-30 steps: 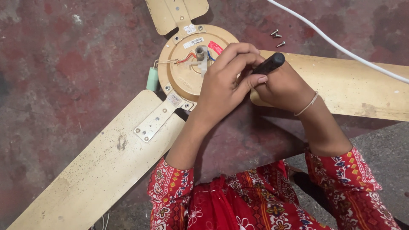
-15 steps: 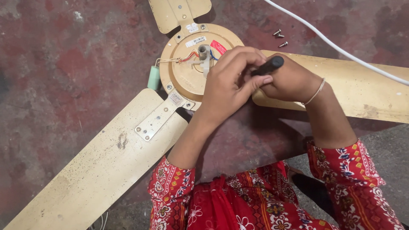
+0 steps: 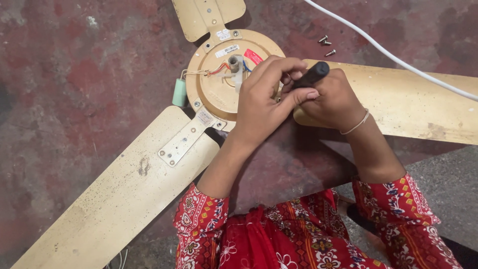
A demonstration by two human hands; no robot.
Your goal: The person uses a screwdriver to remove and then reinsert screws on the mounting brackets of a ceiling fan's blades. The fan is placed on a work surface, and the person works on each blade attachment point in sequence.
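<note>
Gripping black screwdriver handle (image 3: 312, 74) beside red label (image 3: 253, 56)

We see three loose screws (image 3: 324, 44) on the red, worn floor (image 3: 74, 65), just beside a white cable (image 3: 398, 59) that runs slantwise across the upper right. At the lower right lies a grey slab (image 3: 448, 184). Thin white wires (image 3: 119, 259) show at the bottom edge.

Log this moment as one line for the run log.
left hand: on fan hub | right hand: gripping black tool handle | loose screws: on floor
</note>
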